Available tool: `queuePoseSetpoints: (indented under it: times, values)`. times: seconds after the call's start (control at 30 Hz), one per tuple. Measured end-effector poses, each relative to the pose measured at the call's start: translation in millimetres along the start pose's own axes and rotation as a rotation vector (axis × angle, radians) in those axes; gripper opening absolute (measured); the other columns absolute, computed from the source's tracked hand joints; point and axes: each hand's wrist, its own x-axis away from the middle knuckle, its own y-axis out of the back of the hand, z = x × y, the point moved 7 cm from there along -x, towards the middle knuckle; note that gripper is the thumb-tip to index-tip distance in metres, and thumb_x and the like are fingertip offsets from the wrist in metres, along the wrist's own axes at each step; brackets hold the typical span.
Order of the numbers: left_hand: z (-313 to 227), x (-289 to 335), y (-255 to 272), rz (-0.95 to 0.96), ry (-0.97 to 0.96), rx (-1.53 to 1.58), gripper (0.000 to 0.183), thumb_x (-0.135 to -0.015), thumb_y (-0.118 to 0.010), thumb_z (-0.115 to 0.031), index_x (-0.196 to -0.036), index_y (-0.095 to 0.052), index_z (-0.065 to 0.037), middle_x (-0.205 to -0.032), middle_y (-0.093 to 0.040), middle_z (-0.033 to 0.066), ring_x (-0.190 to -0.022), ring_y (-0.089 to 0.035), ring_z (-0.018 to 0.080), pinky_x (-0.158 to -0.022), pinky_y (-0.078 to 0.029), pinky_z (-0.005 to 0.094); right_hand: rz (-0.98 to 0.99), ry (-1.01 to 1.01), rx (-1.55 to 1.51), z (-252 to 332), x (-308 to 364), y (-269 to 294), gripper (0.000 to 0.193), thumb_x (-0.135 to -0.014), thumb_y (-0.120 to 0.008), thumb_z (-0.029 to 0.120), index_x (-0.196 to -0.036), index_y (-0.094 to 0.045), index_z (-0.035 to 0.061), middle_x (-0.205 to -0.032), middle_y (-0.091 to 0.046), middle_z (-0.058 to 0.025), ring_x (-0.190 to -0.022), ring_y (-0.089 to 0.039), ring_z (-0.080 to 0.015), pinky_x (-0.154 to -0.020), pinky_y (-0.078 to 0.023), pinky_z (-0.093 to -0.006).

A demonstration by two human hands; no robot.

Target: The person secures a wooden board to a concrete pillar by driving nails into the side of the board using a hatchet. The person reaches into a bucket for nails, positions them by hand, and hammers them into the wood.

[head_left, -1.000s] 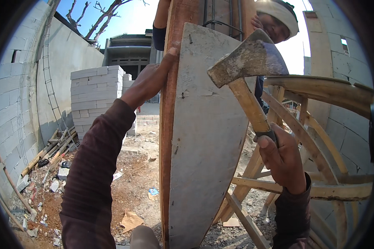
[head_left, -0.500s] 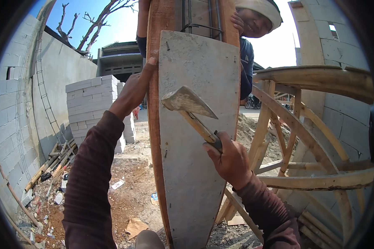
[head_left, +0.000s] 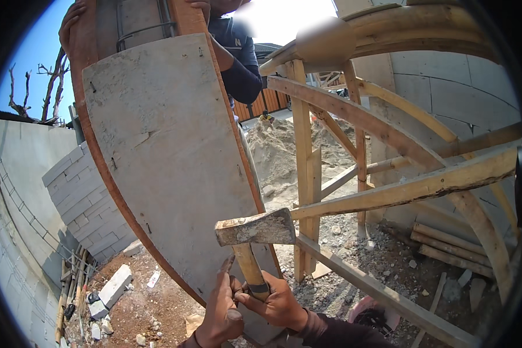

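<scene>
My right hand (head_left: 279,306) grips the short wooden handle of a hatchet (head_left: 256,228), its worn metal head raised before the lower part of a grey panel (head_left: 162,139). Close against the right hand and handle is my left hand (head_left: 219,316), one finger pointing up and the others curled; whatever they hold is hidden. Several nails (head_left: 113,164) stick out along the panel's edges. The panel lies over reddish wooden boards (head_left: 113,188), with steel rebar (head_left: 147,28) showing above it. A co-worker's hand (head_left: 71,26) holds the upper left board; their other hand is at the upper right.
A timber and bamboo frame (head_left: 298,168) stands to the right, its beams reaching near the hatchet. Pale blocks (head_left: 93,203) are stacked at left, beside bamboo poles (head_left: 69,284). Behind lies a sand heap (head_left: 284,148). Rubble covers the ground.
My left hand has left the panel's upper left edge and come down beside my right hand. The hatchet is lower and turned. My view has shifted right and down, tilting the panel.
</scene>
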Motion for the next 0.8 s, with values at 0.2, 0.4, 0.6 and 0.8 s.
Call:
queuePoseSetpoints:
  times: [0.2, 0.4, 0.6, 0.8]
  values:
    - [47, -3, -68, 0.222, 0.101, 0.129, 0.113, -0.085, -0.038, -0.076, -0.146, 0.0, 0.011, -0.09, -0.053, 0.0169, -0.085, -0.06, 0.0306, -0.08, -0.047, 0.0391, -0.124, -0.187, -0.097, -35, 50, 28, 0.033, -0.087, -0.07, 0.015, -0.112, -0.06, -0.0038, -0.092, -0.068, -0.0051, -0.08, -0.061, -0.0074, -0.073, -0.051, -0.0245]
    - [64, 1, -105, 0.347, 0.115, -0.139, 0.098, -0.093, -0.046, -0.056, -0.145, 0.002, 0.012, -0.086, -0.057, 0.0188, -0.084, -0.063, 0.0343, -0.078, -0.049, 0.0381, -0.294, -0.198, 0.093, -45, 83, 60, 0.024, -0.087, -0.07, 0.013, -0.103, -0.062, -0.0037, -0.081, -0.067, -0.0064, -0.074, -0.063, -0.0095, -0.063, -0.052, -0.0263]
    - [52, 2, -96, 0.229, 0.286, 0.607, 0.045, -0.097, -0.058, -0.024, -0.128, -0.047, 0.007, -0.107, -0.062, 0.0116, -0.091, -0.06, 0.0129, -0.08, -0.05, 0.0265, -0.596, -0.21, -0.281, -53, 76, 82, 0.009, -0.09, -0.064, 0.008, -0.086, -0.061, -0.0001, -0.065, -0.06, -0.0042, -0.052, -0.056, -0.0093, -0.046, -0.048, -0.0254]
    - [31, 0, -88, 0.038, 0.101, 0.767, 0.022, -0.091, -0.058, 0.006, -0.112, -0.061, 0.005, -0.107, -0.065, 0.0135, -0.094, -0.063, 0.0162, -0.081, -0.053, 0.0269, -0.506, -0.163, -0.842, -38, 47, 60, 0.007, -0.094, -0.059, 0.01, -0.093, -0.055, 0.0041, -0.072, -0.053, -0.0036, -0.059, -0.054, -0.0107, -0.049, -0.049, -0.0278]
